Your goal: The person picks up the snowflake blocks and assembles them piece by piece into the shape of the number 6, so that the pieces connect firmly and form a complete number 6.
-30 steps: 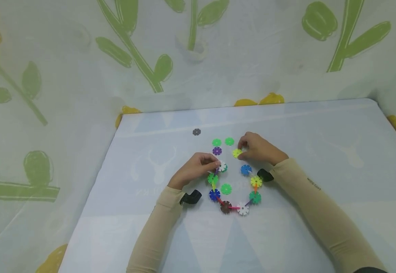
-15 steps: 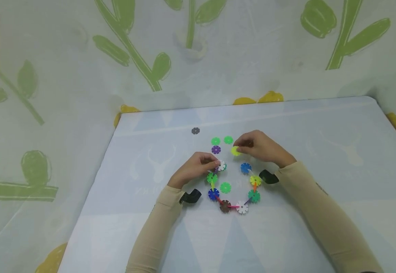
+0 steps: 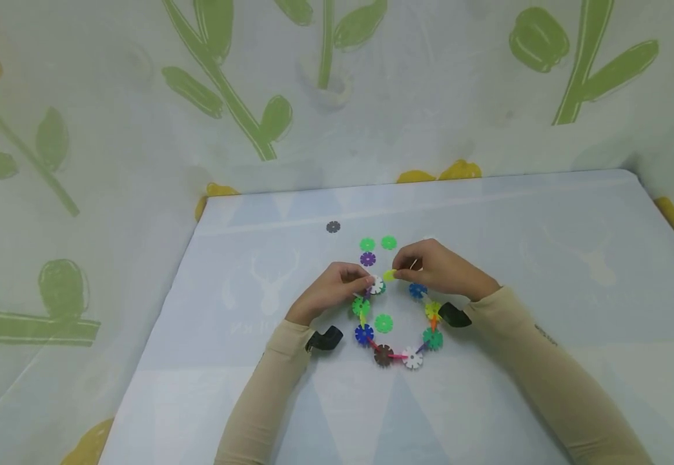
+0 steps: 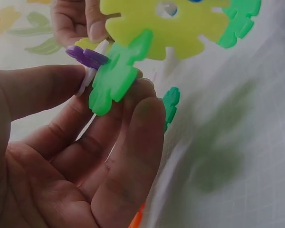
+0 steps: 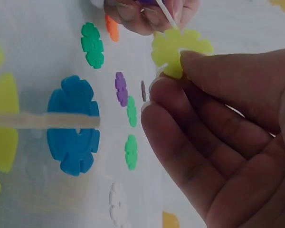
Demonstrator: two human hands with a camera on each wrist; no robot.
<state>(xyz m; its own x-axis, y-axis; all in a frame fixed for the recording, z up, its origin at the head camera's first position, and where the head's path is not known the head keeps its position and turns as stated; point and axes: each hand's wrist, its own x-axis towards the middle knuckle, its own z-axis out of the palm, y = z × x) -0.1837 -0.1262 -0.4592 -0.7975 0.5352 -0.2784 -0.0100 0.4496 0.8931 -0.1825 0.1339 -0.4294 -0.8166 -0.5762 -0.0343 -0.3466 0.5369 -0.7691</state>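
My left hand (image 3: 332,292) pinches a white notched plastic disc (image 3: 377,285) at the left end of a curved chain of interlocked discs. My right hand (image 3: 444,271) holds a yellow notched disc (image 3: 389,276) between thumb and fingers, just right of the white one. In the right wrist view that yellow disc (image 5: 168,50) touches or nearly touches a thin white edge by the other hand; I cannot tell whether they interlock. A blue disc (image 3: 418,290) forms the chain's right end, below my right hand. The left wrist view shows a purple disc (image 4: 87,56) beside my left thumb.
Loose on the white patterned table cover (image 3: 197,387) lie a purple disc (image 3: 368,259), two light green discs beyond it, and a grey disc (image 3: 333,227). Another green disc (image 3: 383,323) lies inside the chain's curve. A printed curtain (image 3: 418,97) borders the table's far side.
My right hand has moved left and nearer with the yellow disc, bringing it beside the white one. The yellow disc has tilted. My left hand keeps its hold, almost still.
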